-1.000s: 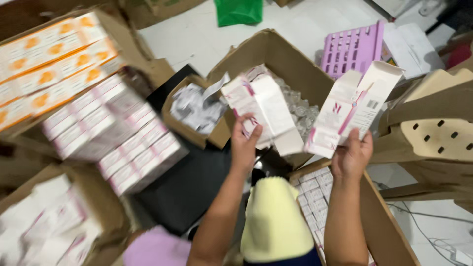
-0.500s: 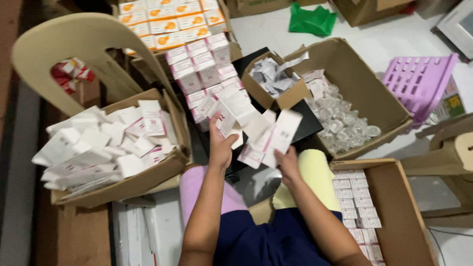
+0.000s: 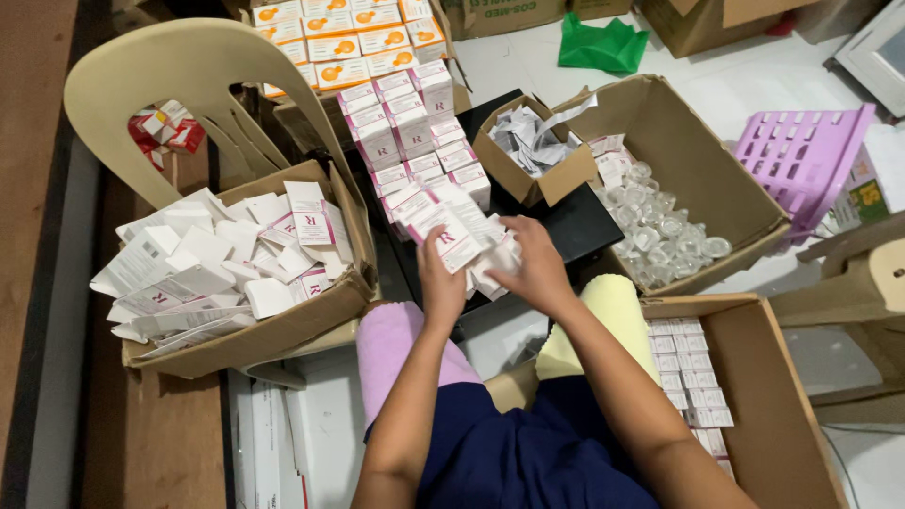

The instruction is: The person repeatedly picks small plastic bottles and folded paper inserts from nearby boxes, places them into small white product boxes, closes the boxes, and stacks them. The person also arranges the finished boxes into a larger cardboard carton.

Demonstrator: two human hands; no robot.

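Observation:
Both of my hands meet over a bundle of small white-and-pink cartons (image 3: 459, 229) just above my knees. My left hand (image 3: 439, 284) grips the bundle from the left, thumb on a carton's face. From the right, my right hand (image 3: 534, 265) presses on the same bundle, fingers curled over it. Behind the bundle, rows of matching pink-and-white cartons (image 3: 405, 127) lie stacked on a black surface (image 3: 580, 223). To my left a cardboard box (image 3: 283, 325) holds a loose heap of flat white cartons.
A big open box (image 3: 702, 155) at right holds several clear round jars; a small box (image 3: 533, 179) of crumpled paper leaflets sits beside it. Another box (image 3: 754, 377) with rows of cartons is by my right knee. A beige plastic chair (image 3: 179, 85), orange-marked cartons (image 3: 330, 42) and a purple basket (image 3: 801, 155) surround me.
The view swung from the right-hand boxes to the left. My hands, earlier raised and holding separate cartons, came down together onto one bundle in front of my knees.

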